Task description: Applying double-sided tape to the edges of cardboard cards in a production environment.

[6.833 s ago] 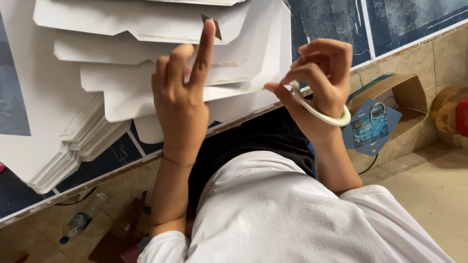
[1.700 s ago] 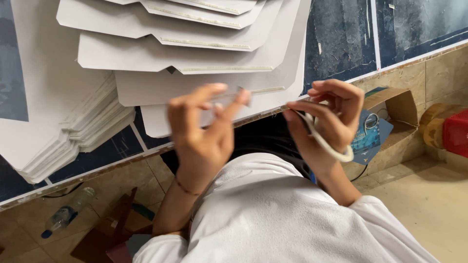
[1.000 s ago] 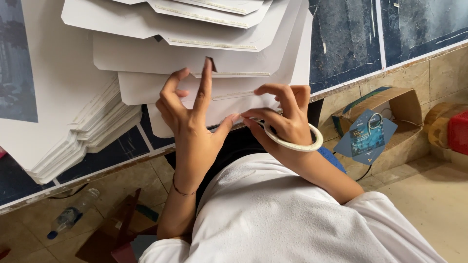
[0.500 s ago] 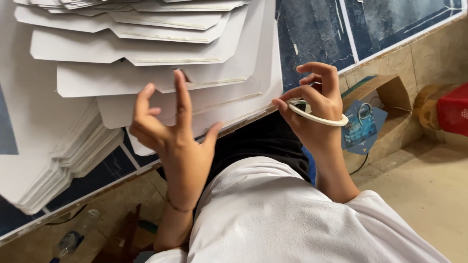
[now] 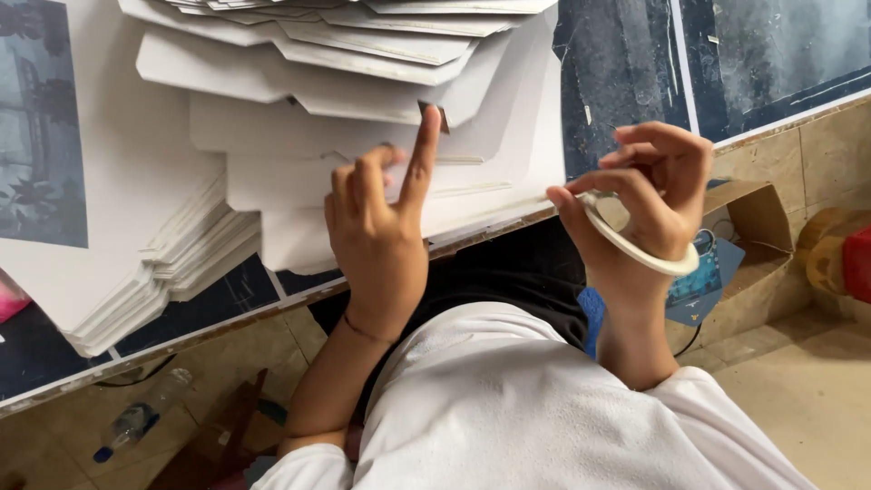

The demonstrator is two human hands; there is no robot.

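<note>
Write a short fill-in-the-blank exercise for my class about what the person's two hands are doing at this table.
1. The left hand raises its index finger, with a small piece of ____ stuck on the tip.
2. The right hand holds a white roll of tape shaped like a ____.
3. The flat cardboard blanks lie fanned on the table and are ____ in colour.

Missing words: tape; ring; white

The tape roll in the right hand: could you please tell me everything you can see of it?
The tape roll is a thin, pale, whitish ring with little tape left on it. The right hand holds it over the table's edge, fingers threaded through it and pinching its upper rim. It hangs tilted, touching nothing else.
</note>
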